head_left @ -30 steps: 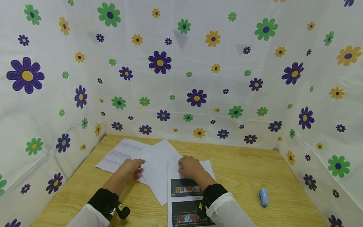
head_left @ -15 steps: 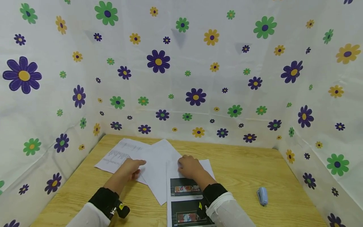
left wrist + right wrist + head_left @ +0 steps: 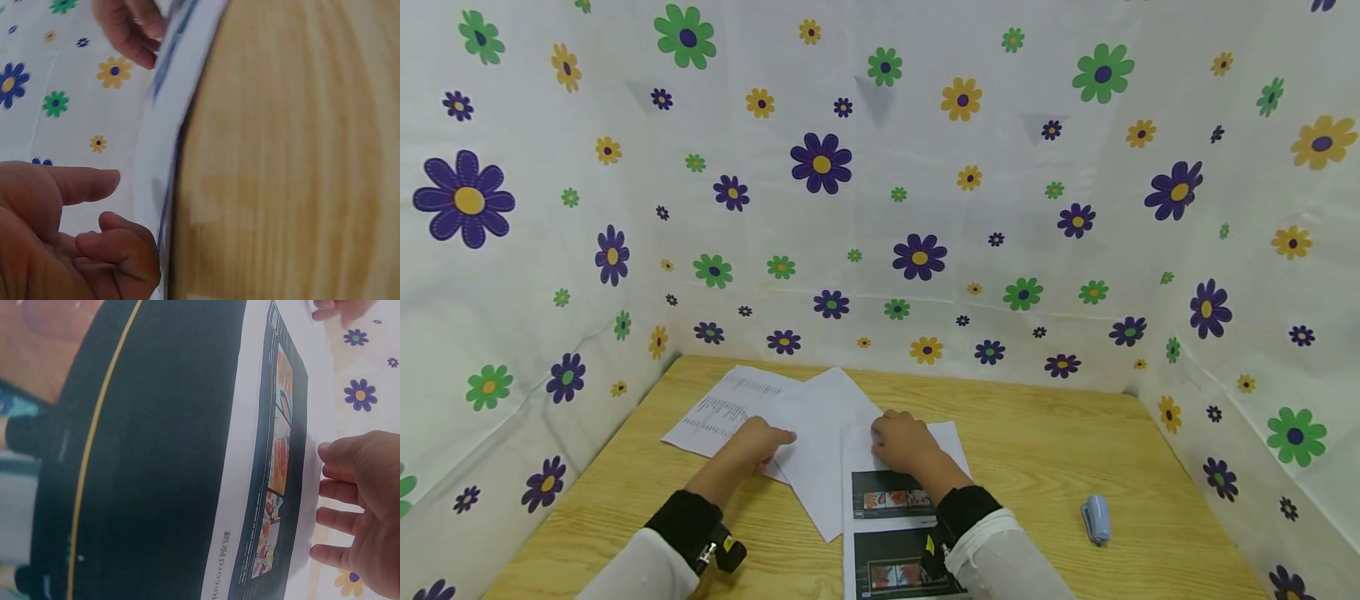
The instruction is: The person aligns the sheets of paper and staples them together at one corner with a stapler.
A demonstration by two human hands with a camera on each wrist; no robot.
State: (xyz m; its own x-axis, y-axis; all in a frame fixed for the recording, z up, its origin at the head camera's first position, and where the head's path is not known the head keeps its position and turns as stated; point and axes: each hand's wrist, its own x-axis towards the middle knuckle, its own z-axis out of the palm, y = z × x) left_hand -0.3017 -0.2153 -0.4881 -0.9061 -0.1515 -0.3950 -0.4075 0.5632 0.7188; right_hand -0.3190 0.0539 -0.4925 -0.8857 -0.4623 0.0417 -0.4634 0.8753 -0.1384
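Note:
In the head view my left hand (image 3: 752, 443) is over the near right part of a text-printed sheet (image 3: 724, 408), its upper end under a blank white sheet (image 3: 827, 417). In the left wrist view its thumb stands apart and the other fingers curl at the paper (image 3: 153, 156); whether they hold the sheet, I cannot tell. My right hand (image 3: 901, 442) rests its straight fingertips on the far end of a sheet printed with dark pictures (image 3: 889, 500). That printed page (image 3: 181, 437) fills much of the right wrist view.
A small light-blue stapler (image 3: 1096, 521) stands on the wooden table (image 3: 1037, 450), right of the papers. A white curtain with printed flowers (image 3: 917, 167) encloses the back and both sides.
My left hand has shifted slightly right, and the text-printed sheet has slid right a little, further toward the blank sheet. The right hand stays in place.

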